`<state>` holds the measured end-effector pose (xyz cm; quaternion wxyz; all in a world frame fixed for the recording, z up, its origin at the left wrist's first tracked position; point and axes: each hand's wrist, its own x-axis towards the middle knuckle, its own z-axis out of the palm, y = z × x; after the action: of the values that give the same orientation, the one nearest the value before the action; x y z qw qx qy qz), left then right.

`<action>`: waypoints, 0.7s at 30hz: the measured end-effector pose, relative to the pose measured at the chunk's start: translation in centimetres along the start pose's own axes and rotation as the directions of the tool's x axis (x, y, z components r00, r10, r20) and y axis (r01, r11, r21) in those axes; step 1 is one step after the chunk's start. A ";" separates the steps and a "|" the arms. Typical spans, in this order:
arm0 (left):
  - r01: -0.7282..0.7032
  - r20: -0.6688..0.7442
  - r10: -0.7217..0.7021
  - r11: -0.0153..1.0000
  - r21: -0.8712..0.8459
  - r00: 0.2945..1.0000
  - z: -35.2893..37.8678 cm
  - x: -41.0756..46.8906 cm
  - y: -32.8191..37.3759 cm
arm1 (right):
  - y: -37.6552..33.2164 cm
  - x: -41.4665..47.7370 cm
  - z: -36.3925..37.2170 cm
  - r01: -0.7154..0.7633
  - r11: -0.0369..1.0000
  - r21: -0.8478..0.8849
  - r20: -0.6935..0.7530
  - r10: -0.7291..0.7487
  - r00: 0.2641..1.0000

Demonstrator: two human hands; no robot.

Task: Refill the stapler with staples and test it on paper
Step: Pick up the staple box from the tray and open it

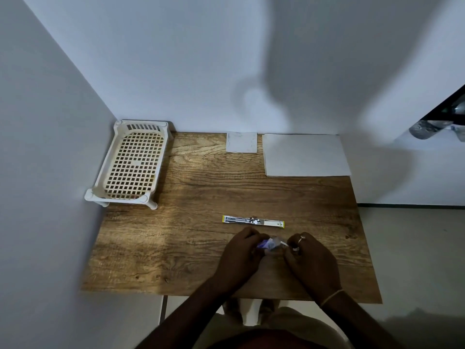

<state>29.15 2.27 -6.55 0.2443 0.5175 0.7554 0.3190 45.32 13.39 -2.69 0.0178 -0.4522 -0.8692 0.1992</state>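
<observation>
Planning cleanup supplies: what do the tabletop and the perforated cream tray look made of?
The brown tabletop looks like matte wood or wood-grain laminate, going by its grain lines and knots. The perforated cream tray looks like moulded plastic, with a uniform grid of holes and rounded corners.

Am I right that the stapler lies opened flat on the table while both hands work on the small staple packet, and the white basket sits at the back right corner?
Not quite: the head view shows the basket at the back left corner.
</observation>
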 end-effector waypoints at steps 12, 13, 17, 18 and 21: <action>-0.030 0.026 0.027 0.989 0.145 0.999 1.6 0.2 -0.4 | 1.6 -0.3 0.7 -0.026 0.998 0.052 0.059 0.023 0.998; -0.036 0.030 0.032 0.987 0.158 0.999 1.7 0.1 -0.4 | 1.6 -0.3 0.7 0.001 0.998 0.064 0.051 -0.004 0.999; -0.125 0.076 0.113 0.974 0.190 0.991 1.9 0.1 0.1 | 1.6 -0.6 0.8 0.016 0.997 0.077 0.048 -0.019 0.999; -0.139 0.086 0.125 0.974 0.176 0.988 2.0 0.0 0.4 | 1.8 -0.9 0.8 0.007 0.997 0.076 0.051 -0.010 0.999; -0.155 0.114 0.140 0.978 0.142 0.984 2.5 -0.2 1.0 | 2.6 -2.0 1.2 0.020 0.999 0.045 0.015 -0.021 1.000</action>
<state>31.62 2.88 -7.51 0.2190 0.6050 0.7231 0.2514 48.26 12.69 -4.42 0.0233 -0.4411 -0.8692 0.2221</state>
